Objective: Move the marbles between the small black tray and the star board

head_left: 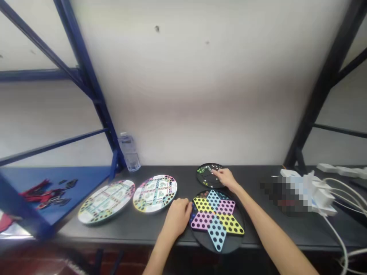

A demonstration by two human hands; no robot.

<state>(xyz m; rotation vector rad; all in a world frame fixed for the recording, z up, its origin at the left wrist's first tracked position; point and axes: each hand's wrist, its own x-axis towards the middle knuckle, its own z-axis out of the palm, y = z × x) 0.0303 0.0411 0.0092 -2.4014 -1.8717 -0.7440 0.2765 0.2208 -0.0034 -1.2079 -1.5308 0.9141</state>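
A star-shaped Chinese checkers board (214, 218) in yellow, pink and blue lies on a round black base at the table's front edge. Dark marbles sit in the base around the star. My left hand (178, 214) rests against its left rim with the fingers curled; whatever they hold, if anything, is hidden. Behind the board is a round black tray (204, 179) with small white and green pieces. Over its right side reaches my right hand (225, 177), thumb and forefinger close together at the pieces. Anything between those fingertips is too small to make out.
Two round printed game boards (156, 194) (107, 202) lie to the left. A clear plastic bottle (129, 152) stands by the blue rack post (94, 91). White plugs and cables (322, 193) are at the right, beside a blurred-out patch. Red and black items (43, 194) lie far left.
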